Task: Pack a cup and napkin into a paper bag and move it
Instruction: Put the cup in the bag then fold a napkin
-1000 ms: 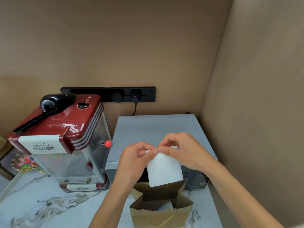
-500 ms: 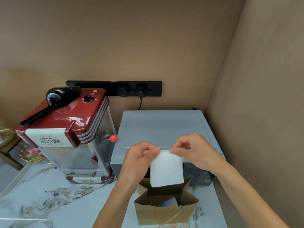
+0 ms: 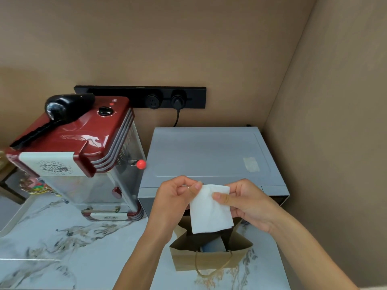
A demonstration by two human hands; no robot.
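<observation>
A white folded napkin (image 3: pixel 210 212) hangs just above the open mouth of a brown paper bag (image 3: pixel 209 259) that stands on the marble counter. My left hand (image 3: pixel 174 200) pinches the napkin's top left corner. My right hand (image 3: pixel 246 203) grips its right edge with the thumb across the front. Inside the bag a pale cup (image 3: pixel 213 245) shows partly, its lower part hidden by the bag's front wall. A twine handle loops down the bag's front.
A grey microwave (image 3: pixel 207 155) stands directly behind the bag, against the right wall. A red popcorn machine (image 3: pixel 83 155) with a black hair dryer (image 3: pixel 62 109) on top stands to the left. The marble counter (image 3: pixel 62 248) spreads left of the bag.
The two hands have drawn apart and spread the napkin, and the right hand's grip has slid from the top corner down its right edge. The napkin still hangs over the bag.
</observation>
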